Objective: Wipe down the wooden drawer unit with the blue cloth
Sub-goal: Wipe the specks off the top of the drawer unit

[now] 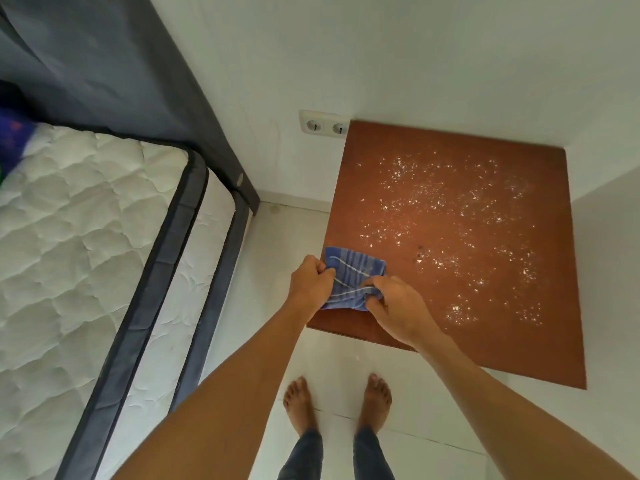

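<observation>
The wooden drawer unit (398,188) stands in a corner; I look down on its brown top, speckled with white crumbs (460,216) across the middle and right. A blue striped cloth (355,268) is bunched over the top's near left corner. My left hand (310,284) grips the cloth's left side. My right hand (398,308) pinches its lower right edge. Both hands hold the cloth just above or on the wood; which one I cannot tell.
A white quilted mattress (86,244) with dark edging fills the left. A grey headboard panel (145,81) leans along the wall. A double wall socket (323,125) sits left of the unit's far corner. My bare feet (337,403) stand on white floor tiles.
</observation>
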